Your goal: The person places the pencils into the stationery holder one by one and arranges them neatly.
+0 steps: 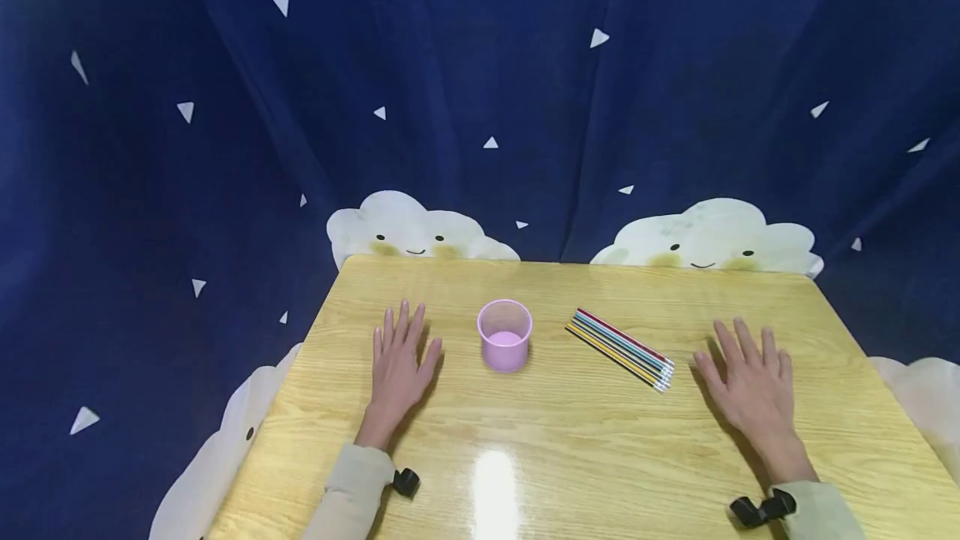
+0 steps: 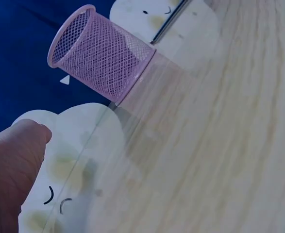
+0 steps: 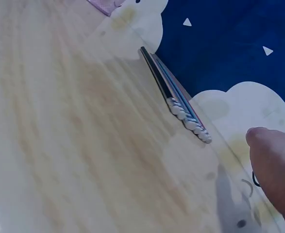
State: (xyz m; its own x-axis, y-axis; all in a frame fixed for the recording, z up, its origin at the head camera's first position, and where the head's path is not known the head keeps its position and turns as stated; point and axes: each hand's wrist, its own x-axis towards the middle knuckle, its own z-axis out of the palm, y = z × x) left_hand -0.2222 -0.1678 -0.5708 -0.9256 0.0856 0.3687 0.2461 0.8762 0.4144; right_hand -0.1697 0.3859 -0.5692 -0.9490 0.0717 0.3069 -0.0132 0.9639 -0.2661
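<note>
A pink mesh pencil cup [image 1: 505, 350] stands upright near the middle of the table. To its right lies a row of several pencils [image 1: 621, 350], side by side and slanted, their white-tipped ends toward the right hand. My left hand [image 1: 399, 369] rests palm down on the table, left of the cup, fingers straight and holding nothing. On the right, my right hand [image 1: 753, 390] lies palm down with spread fingers, apart from the pencils. The left wrist view shows the mesh cup [image 2: 106, 56] beyond the thumb; the right wrist view shows the pencils [image 3: 174, 94] beside the thumb.
The wooden table [image 1: 600, 457] has its far edge against a dark blue curtain [image 1: 450, 65] with white triangles and smiling clouds. A black wrist camera [image 1: 406, 482] sits on the left cuff and another camera [image 1: 761, 509] on the right.
</note>
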